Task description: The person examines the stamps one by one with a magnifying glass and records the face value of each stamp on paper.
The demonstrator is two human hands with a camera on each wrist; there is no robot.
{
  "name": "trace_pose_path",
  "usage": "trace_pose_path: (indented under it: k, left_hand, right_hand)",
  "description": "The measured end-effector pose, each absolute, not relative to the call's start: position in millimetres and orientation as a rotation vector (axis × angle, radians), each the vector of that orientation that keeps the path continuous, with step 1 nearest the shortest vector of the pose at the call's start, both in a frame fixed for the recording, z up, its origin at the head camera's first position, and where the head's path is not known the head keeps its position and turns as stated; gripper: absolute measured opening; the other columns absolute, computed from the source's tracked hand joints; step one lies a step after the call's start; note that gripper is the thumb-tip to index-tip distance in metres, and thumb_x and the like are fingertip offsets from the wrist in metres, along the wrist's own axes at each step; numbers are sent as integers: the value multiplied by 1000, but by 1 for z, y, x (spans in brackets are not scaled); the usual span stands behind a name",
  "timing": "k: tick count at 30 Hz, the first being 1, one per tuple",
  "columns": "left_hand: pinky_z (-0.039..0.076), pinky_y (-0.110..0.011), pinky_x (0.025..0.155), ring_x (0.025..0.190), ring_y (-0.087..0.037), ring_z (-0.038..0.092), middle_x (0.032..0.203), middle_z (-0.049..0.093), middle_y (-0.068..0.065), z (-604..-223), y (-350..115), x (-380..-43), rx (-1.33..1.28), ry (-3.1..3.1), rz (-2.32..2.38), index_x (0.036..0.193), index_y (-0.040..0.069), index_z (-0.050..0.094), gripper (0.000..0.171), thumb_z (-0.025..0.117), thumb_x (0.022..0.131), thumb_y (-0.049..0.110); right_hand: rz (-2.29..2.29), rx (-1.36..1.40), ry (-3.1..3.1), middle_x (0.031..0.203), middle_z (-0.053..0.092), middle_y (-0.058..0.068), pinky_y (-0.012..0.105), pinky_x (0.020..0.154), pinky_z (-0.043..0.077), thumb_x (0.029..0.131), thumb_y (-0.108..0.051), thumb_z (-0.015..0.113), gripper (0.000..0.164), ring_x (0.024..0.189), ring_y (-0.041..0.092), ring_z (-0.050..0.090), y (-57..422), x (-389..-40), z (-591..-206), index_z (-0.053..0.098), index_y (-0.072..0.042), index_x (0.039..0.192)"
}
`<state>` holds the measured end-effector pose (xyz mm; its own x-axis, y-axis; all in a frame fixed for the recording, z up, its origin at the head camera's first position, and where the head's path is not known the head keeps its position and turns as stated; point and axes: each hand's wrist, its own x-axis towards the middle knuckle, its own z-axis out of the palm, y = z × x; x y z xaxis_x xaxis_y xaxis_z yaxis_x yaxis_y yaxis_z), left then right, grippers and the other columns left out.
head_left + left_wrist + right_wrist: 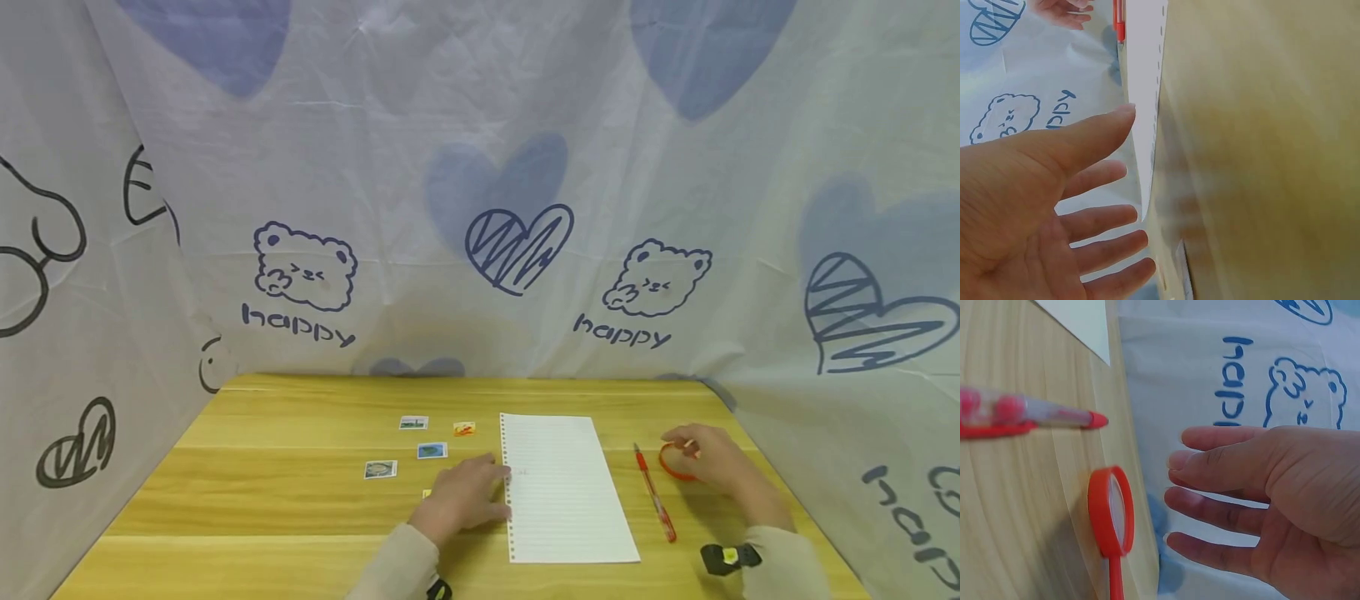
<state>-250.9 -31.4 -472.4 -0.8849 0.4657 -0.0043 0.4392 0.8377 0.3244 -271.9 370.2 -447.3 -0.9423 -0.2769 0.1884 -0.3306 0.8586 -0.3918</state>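
At the lower centre of the head view, the left hand lies at the left edge of a sheet of lined paper, its fingers straight and spread apart in the left wrist view. Whether its fingertips touch the sheet I cannot quite tell. The paper lies right of centre in the lower part of the frame, with a row of punched holes down its left side.

The right hand, at the lower right, is held over a red-rimmed magnifying glass, fingers loosely extended and holding nothing; the right wrist view shows a gap between them and the rim. A red pen lies slanted between the paper and the magnifying glass.

Left of the paper, small picture cards lie scattered on the wood-grain worktop: a green-and-white card, a yellow-and-red card, a blue card and a grey card. Behind, a pale curtain printed with hearts and bears fills the upper frame.
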Motion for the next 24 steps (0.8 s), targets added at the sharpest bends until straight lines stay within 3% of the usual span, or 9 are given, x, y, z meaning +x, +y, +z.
trace_pose_path:
  k: [11,16,24]
  left_hand:
    - [56,-59,99,133,-37,61,150,59,-15,-473,-53,-251,764,2981,508,138,17,65,59,82,85,38]
    - [56,-57,101,131,-39,62,147,61,-18,-468,-70,-252,754,3003,554,135,12,67,57,83,85,34]
    - [52,-64,104,130,-44,60,145,61,-22,-458,-109,-256,627,3021,720,132,7,68,51,83,86,23]
  right_hand:
    - [638,435,-2896,101,76,21,40,73,60,85,-6,80,23,81,29,71,398,-263,-448,74,4,104]
    - [681,426,-2925,99,74,23,33,71,58,84,0,78,23,81,28,70,407,-263,-449,72,8,105]
    - [715,375,-2953,101,74,24,29,71,58,87,0,76,23,84,30,71,416,-263,-456,71,9,107]
